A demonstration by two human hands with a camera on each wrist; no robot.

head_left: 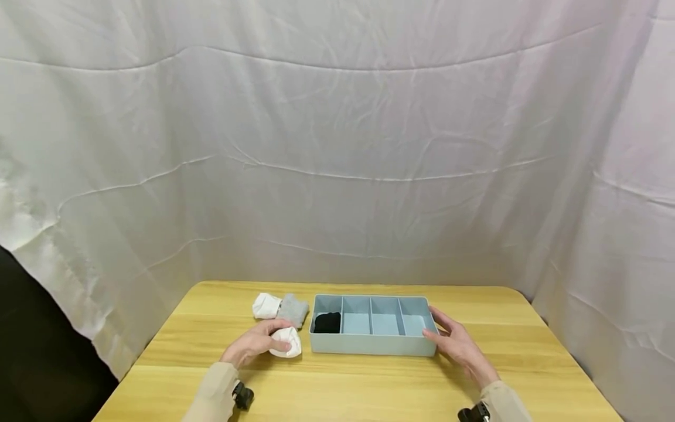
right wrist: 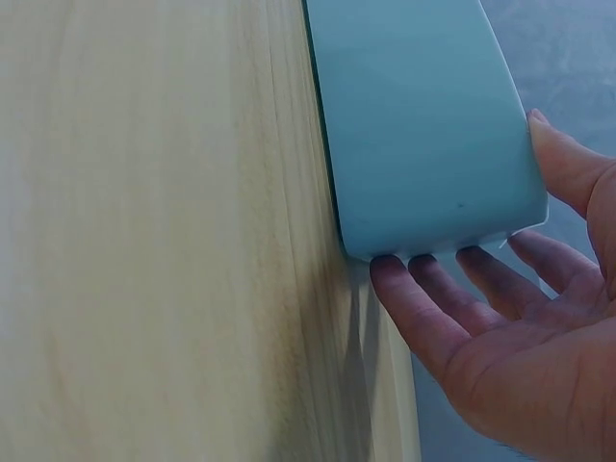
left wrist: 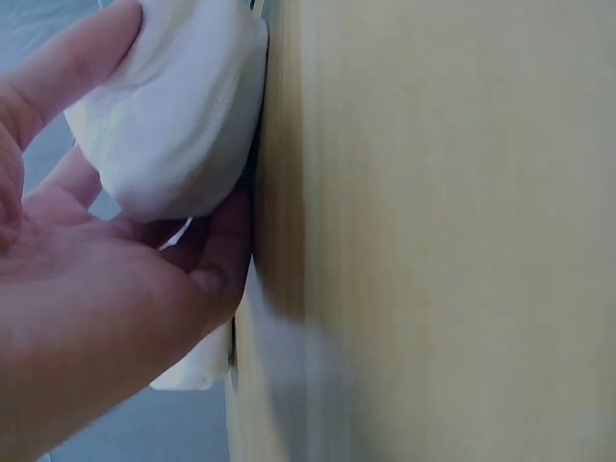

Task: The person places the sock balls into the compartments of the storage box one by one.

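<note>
Left hand (head_left: 253, 346) is closing its grip around the white rolled sock (head_left: 287, 341) on the surface (head_left: 337, 387), just left of the blue divided tray (head_left: 373, 347). Right hand (head_left: 460, 346), fingers straight, is bracing the tray's right end. Best lifting clear of the wall, I'd say. No writing showing.

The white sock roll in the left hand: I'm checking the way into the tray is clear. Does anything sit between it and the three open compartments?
Only partly. The white sock roll, gripped by the left hand, lies beside the blue divider tray. The nearest compartment already holds a black sock roll; the other three look free.
</note>
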